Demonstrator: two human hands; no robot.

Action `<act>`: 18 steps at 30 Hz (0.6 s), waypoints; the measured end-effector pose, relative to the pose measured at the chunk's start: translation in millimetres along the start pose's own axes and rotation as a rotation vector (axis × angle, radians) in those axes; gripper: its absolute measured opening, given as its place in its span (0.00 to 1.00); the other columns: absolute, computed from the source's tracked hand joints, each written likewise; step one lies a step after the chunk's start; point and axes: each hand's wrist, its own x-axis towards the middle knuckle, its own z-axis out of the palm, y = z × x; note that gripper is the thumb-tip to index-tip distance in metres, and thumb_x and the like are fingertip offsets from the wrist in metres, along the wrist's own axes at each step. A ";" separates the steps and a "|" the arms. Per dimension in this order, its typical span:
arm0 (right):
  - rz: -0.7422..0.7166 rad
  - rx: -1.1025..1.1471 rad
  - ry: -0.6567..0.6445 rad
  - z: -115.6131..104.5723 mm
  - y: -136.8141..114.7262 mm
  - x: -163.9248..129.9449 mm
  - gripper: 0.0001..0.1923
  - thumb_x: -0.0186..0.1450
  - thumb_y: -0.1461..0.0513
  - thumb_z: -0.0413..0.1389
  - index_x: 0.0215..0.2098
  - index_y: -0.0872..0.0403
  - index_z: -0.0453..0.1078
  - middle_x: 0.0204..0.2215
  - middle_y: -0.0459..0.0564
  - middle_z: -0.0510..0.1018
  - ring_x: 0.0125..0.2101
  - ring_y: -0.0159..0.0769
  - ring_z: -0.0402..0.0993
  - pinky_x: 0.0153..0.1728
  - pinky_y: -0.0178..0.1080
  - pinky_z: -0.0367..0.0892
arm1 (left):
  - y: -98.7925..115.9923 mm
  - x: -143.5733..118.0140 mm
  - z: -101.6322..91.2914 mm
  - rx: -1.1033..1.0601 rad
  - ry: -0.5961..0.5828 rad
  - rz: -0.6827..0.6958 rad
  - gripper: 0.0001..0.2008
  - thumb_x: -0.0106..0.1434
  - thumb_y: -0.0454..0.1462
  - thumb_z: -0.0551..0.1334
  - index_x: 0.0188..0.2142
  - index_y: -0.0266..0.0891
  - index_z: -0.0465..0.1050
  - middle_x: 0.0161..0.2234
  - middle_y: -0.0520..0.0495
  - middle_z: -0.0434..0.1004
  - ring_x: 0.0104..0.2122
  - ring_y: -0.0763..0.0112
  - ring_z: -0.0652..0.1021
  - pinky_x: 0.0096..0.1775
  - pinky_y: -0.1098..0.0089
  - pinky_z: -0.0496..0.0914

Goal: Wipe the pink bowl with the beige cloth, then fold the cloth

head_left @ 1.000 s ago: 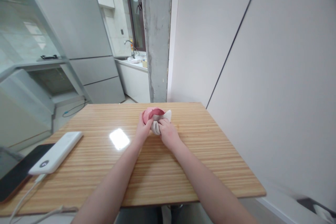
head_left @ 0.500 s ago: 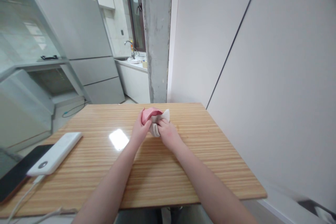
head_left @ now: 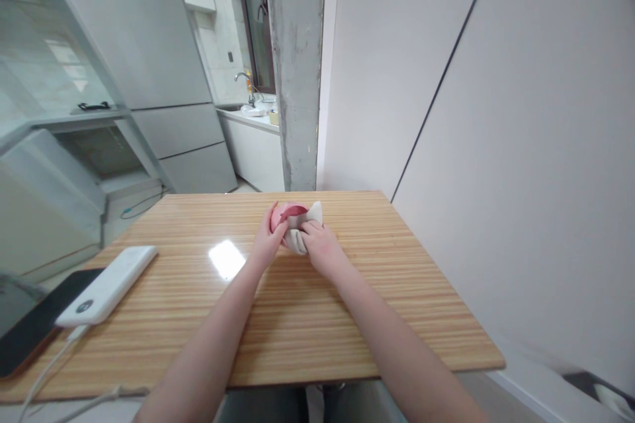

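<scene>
My left hand (head_left: 266,241) is closed around the side of a small pink bowl (head_left: 282,213), thumb at the near side. The bowl is tilted, and its opening faces right and toward me. A whitish cloth (head_left: 296,242) is bunched at that opening, with one corner sticking up at the right. My right hand (head_left: 322,248) grips the cloth, its fingers pressing it against the bowl. Parts of the bowl are hidden by the cloth and by my fingers. Both hands are over the far middle part of the wooden table (head_left: 397,297).
A white power bank (head_left: 109,284) with a white cable (head_left: 49,362) rests at the table's left, beside a dark phone (head_left: 44,317). Beyond the table stand a grey fridge (head_left: 133,46), a sink counter with a faucet (head_left: 251,86) and a concrete pillar (head_left: 297,66). A white wall (head_left: 496,178) runs along the right.
The bowl has turned slightly, showing more of its inside. My right hand and the cloth have shifted a little to the right. The camera view has moved slightly.
</scene>
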 end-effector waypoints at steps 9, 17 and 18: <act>0.094 0.031 0.057 7.2 0.9 -0.7 0.11 0.67 0.67 0.47 0.42 0.56 0.70 0.41 0.54 0.72 0.44 0.40 0.61 0.39 0.39 0.62 | 4.2 -13.1 20.2 -0.113 0.031 -0.068 0.39 0.52 0.41 0.66 0.61 0.40 0.51 0.53 0.39 0.68 0.52 0.62 0.72 0.54 0.62 0.65; 0.037 -0.028 0.052 7.5 -0.2 2.9 0.11 0.68 0.63 0.47 0.42 0.54 0.70 0.45 0.54 0.72 0.47 0.39 0.62 0.41 0.42 0.60 | 17.2 -7.6 -5.9 0.125 -0.052 0.138 0.34 0.54 0.39 0.62 0.59 0.39 0.55 0.45 0.42 0.73 0.45 0.60 0.75 0.50 0.58 0.67; 0.057 -0.031 0.049 10.3 -1.5 2.7 0.11 0.68 0.64 0.47 0.43 0.55 0.70 0.45 0.54 0.73 0.48 0.40 0.62 0.41 0.42 0.61 | 16.8 -9.2 -3.0 0.093 -0.045 0.122 0.35 0.54 0.40 0.63 0.60 0.39 0.54 0.44 0.42 0.73 0.44 0.60 0.75 0.49 0.58 0.68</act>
